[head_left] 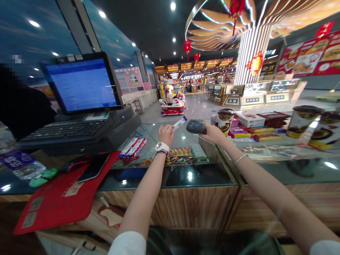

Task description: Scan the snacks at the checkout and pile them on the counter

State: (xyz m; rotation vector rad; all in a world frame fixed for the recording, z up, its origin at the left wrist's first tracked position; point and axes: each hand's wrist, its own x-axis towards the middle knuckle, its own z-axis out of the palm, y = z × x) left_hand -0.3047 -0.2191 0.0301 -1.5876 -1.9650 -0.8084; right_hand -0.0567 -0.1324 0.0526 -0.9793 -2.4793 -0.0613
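Between the fingers of my left hand is a slim white and purple wrapped stick, held up over the glass counter; its exact kind is too small to read. My right hand grips a dark barcode scanner, whose blue light shows on top. The scanner's head points left toward the wrapped stick, with a small gap between them. Below and left of my left hand, several red, white and blue snack packets lie on the glass. Packaged goods show through the counter beneath my wrist.
On the left stand a lit monitor and keyboard, near a phone on a red mat and a water bottle. Dove cups and bars crowd the right. A dark-clothed person is at far left.
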